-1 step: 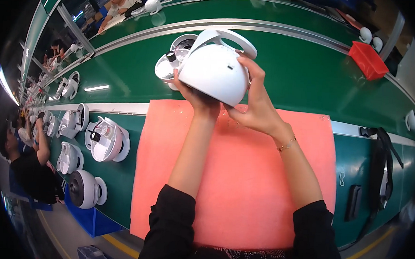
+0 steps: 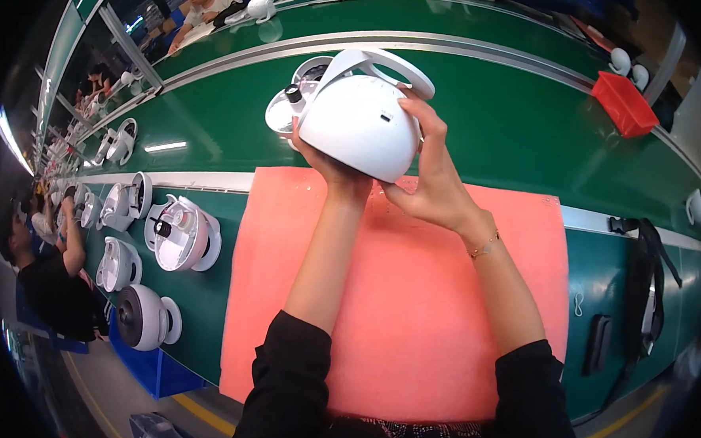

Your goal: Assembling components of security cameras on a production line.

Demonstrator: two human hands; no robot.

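Hands [image 2: 436, 176] holding white domed housing [image 2: 362, 124], underside mostly hidden

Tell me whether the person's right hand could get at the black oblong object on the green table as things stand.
Probably not at once: the right hand, with the left hand, holds a white rounded plastic device. Otherwise likely yes; nothing visible blocks the way to the black oblong object.

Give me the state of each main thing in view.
White domed plastic housing: held up, tilted
Left hand: supporting it underneath
Right hand: gripping its right side
Pink rectangular mat: spread flat
Red rectangular plastic bin: open
White plastic shell nearest mat's left edge: open
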